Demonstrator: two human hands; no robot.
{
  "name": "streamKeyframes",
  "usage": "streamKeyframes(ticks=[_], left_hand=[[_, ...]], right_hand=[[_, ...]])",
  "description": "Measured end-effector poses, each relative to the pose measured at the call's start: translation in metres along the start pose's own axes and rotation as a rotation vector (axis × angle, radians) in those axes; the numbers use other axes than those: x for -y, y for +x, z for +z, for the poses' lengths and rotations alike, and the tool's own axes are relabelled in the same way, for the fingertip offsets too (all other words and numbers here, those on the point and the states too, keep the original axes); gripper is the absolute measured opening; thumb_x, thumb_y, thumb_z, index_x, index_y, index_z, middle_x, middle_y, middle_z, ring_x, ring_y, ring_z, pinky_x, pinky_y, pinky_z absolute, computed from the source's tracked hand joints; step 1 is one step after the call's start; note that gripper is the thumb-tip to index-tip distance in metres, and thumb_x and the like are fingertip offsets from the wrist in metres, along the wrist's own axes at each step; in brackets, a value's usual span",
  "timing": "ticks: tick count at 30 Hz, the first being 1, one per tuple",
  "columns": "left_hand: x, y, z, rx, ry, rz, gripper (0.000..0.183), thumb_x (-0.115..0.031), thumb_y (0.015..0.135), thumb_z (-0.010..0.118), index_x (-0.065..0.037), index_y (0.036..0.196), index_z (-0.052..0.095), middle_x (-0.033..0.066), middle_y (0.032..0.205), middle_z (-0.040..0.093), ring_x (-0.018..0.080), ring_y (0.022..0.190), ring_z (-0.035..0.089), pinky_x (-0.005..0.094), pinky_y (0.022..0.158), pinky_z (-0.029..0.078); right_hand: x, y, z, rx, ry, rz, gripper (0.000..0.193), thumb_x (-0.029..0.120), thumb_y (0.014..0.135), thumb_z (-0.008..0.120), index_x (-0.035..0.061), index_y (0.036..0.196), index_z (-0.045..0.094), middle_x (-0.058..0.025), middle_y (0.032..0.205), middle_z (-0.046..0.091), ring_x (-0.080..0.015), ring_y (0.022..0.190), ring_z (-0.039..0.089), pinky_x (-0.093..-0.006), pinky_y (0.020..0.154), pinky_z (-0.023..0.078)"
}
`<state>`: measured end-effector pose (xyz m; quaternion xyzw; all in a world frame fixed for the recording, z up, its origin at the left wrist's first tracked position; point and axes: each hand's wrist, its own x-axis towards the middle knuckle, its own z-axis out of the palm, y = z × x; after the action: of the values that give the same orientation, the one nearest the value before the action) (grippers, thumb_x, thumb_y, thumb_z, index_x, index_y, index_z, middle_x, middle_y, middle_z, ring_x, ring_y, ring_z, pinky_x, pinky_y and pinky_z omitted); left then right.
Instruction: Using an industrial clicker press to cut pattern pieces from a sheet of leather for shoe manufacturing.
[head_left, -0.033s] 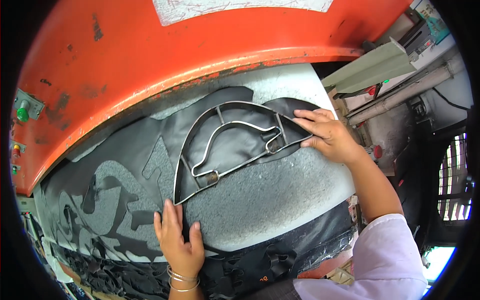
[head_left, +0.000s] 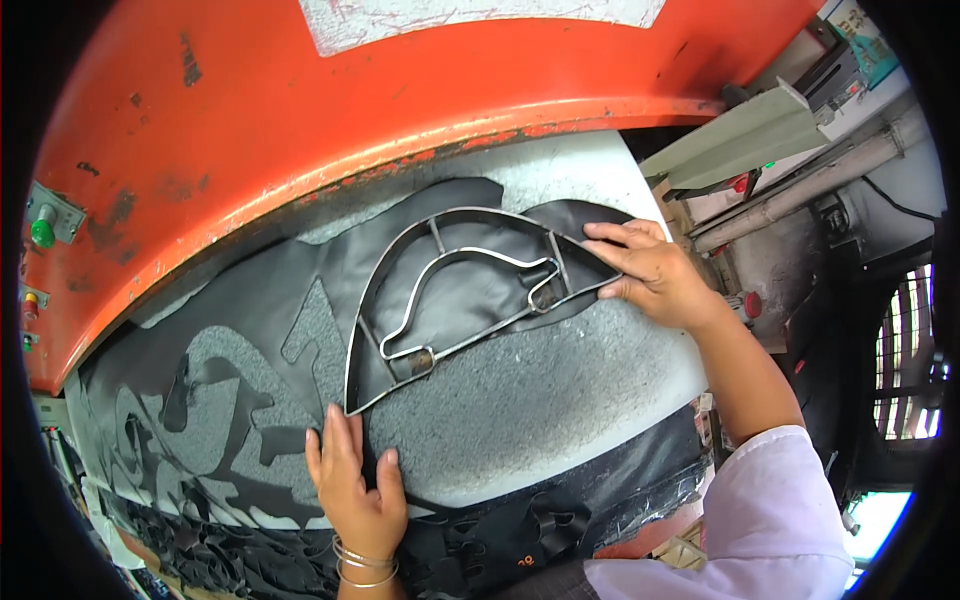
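Note:
A metal cutting die (head_left: 482, 334), half-moon in outline with a second curved blade inside, rests on a black leather-like sheet (head_left: 250, 290). My right hand (head_left: 650, 268) pinches the die's pointed right end between fingers and thumb. At its lower left tip, my left hand (head_left: 358, 480) lies with fingers stretched and thumb apart; the fingertips are at the die's corner, and whether they press on it I cannot tell. Several shapes have been cut out of the sheet's left part, and the worn grey-white cutting board (head_left: 520, 400) shows through the holes.
An orange-red press (head_left: 400, 90) spans the far side, with a green button (head_left: 42, 233) at its left end. Tangled black scraps (head_left: 230, 550) hang along the near left edge. More black sheet (head_left: 640, 465) drapes at the near right. A grey-green metal bracket (head_left: 745, 140) juts out at right.

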<state>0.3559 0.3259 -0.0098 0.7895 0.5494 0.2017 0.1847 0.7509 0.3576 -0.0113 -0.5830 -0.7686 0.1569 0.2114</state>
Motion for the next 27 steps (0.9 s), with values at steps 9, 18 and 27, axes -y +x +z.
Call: streamKeyframes(ticks=[9, 18, 27], left_hand=[[-0.001, 0.003, 0.005, -0.022, -0.05, -0.114, 0.067, -0.007, 0.082, 0.067, 0.009, 0.141, 0.038, 0.0238, 0.125, 0.061, 0.0375, 0.135, 0.039, 0.0428, 0.114, 0.019], [-0.002, 0.006, 0.006, -0.047, -0.027, -0.031, 0.068, -0.011, 0.079, 0.067, 0.014, 0.136, 0.04, 0.0278, 0.122, 0.06, 0.036, 0.117, 0.058, 0.0504, 0.111, 0.025], [0.004, -0.009, 0.003, -0.199, -0.035, 0.092, 0.065, -0.009, 0.079, 0.065, 0.01, 0.136, 0.042, 0.0234, 0.113, 0.066, 0.0335, 0.112, 0.06, 0.048, 0.108, 0.032]], right_hand=[[-0.008, 0.007, -0.004, -0.021, 0.033, -0.162, 0.056, 0.023, 0.068, 0.08, 0.0082, 0.121, 0.065, -0.0095, 0.125, 0.063, -0.0222, 0.11, 0.059, -0.0381, 0.101, 0.036], [-0.007, 0.005, -0.002, -0.059, 0.022, -0.137, 0.057, 0.02, 0.069, 0.08, 0.0071, 0.122, 0.064, -0.0111, 0.123, 0.064, -0.0239, 0.111, 0.06, -0.0393, 0.102, 0.036], [0.018, 0.004, -0.014, -0.002, 0.181, -0.015, 0.052, 0.03, 0.078, 0.076, 0.0077, 0.123, 0.064, -0.0138, 0.126, 0.061, -0.0292, 0.119, 0.054, -0.0393, 0.103, 0.038]])
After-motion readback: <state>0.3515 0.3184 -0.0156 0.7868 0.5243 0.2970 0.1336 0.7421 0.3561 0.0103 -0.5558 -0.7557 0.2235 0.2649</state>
